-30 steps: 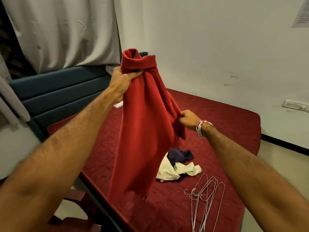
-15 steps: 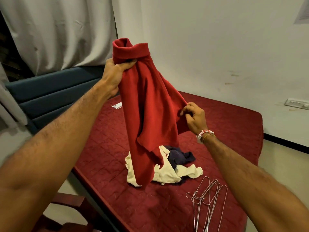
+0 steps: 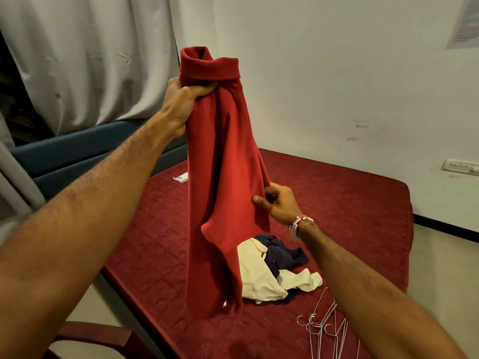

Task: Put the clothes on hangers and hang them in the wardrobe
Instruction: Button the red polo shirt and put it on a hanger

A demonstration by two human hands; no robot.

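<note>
I counted two hands, the left hand (image 3: pixel 181 99) and the right hand (image 3: pixel 278 203), both with fingers closed on one red collared shirt (image 3: pixel 223 177). Below the right fingers lay two more pieces of clothing: one cream garment (image 3: pixel 256 278) and one navy garment (image 3: pixel 282 257). Lower still sat one bunch of wire hangers (image 3: pixel 329 330); several hooks showed, but I could not tell the exact number. The right wrist carried two bracelets (image 3: pixel 298 225). Below the left fingers, one white packet (image 3: pixel 181 178) lay on the one red mattress (image 3: pixel 337 203).
</note>
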